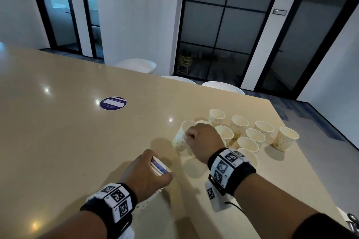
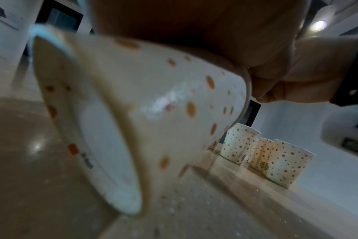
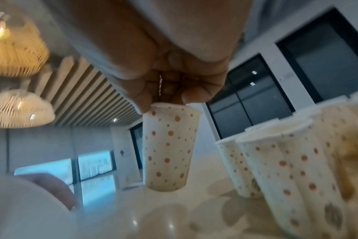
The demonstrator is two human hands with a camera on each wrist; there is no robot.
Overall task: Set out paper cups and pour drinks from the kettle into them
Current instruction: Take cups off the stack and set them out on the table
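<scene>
The right hand (image 1: 204, 141) pinches 1 white paper cup with orange dots (image 1: 180, 139) by its rim, just above the beige table (image 1: 68, 122), probably to extend the set-out group (image 1: 252, 134); the left hand (image 1: 147, 174) grips the nested cup stack (image 2: 143, 105) as supply; no kettle visible

Legible text: none; print on the round blue sticker (image 1: 113, 103), wall plaque (image 1: 279, 12) and cup stack (image 2: 133, 113) is too blurred.

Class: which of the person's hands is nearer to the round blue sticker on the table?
Left. The left hand, gripping stacked cups, lies below the blue sticker; the right hand is farther right, among the set-out cups.
</scene>
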